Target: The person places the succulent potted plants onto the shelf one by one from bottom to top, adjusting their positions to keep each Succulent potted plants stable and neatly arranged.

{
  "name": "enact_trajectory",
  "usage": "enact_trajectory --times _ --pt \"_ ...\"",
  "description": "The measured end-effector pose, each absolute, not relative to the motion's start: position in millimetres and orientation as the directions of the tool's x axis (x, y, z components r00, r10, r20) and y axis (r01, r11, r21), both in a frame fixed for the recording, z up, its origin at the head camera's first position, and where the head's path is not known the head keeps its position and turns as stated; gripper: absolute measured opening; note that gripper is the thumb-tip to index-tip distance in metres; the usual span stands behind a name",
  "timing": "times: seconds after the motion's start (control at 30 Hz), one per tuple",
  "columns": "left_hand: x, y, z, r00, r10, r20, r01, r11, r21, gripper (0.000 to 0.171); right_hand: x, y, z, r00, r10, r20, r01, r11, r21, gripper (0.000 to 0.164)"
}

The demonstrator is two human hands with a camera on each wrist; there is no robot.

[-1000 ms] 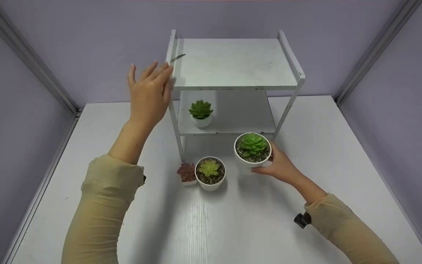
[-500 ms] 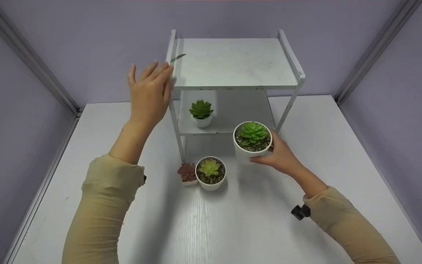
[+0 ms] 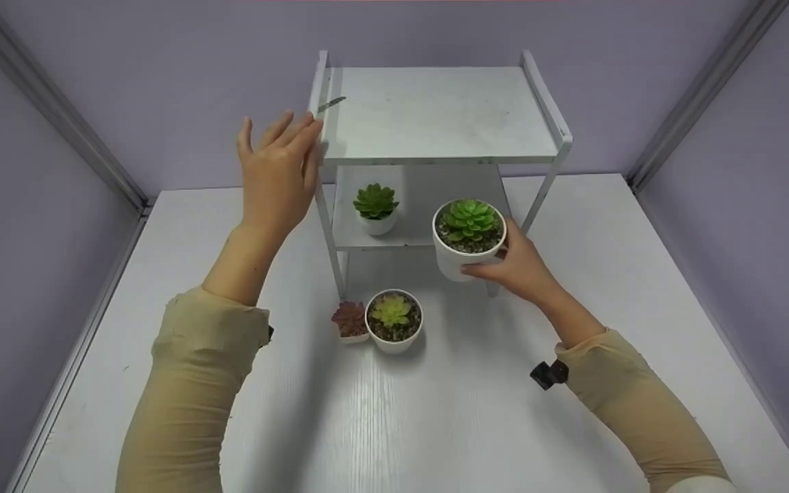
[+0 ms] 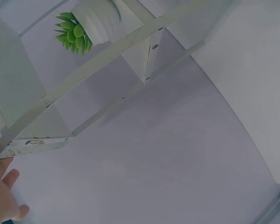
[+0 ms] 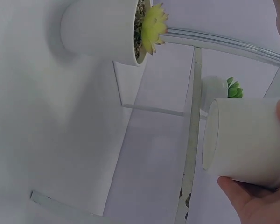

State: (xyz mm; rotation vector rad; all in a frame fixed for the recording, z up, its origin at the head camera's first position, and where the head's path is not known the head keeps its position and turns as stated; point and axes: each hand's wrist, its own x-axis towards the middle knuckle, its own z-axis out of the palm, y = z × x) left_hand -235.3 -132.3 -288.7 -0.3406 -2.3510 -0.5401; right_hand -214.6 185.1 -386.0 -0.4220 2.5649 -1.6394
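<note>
My right hand (image 3: 524, 270) grips a white round pot (image 3: 449, 259) with a bright green succulent by its side. The pot is raised off the table, just in front of the white rack's middle shelf (image 3: 429, 236). In the right wrist view, the pot's pale base (image 5: 211, 135) shows, with fingers (image 5: 235, 193) along its side. My left hand (image 3: 274, 178) touches the left front corner of the rack's top shelf (image 3: 435, 113), its fingers fairly straight and spread. A smaller white pot with a green succulent (image 3: 376, 203) stands at the left of the middle shelf.
On the table in front of the rack stand a white pot with a yellow-green succulent (image 3: 392, 320) and, close on its left, a small reddish succulent (image 3: 351, 320) in a low white pot. Pale walls enclose the table (image 3: 394, 424) at the back and both sides.
My right hand has lifted the potted succulent up and away from me, toward the middle shelf. The left hand keeps its place at the rack's corner.
</note>
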Motion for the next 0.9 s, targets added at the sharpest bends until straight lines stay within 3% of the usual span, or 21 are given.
enact_trajectory --times 0.9 --pt "-236 -133 -290 -0.720 0.093 0.688 0.381 0.882 0.279 0.031 -254 169 -378 -0.984 -0.155 0.086 -0.144 0.417 -0.898 0.100"
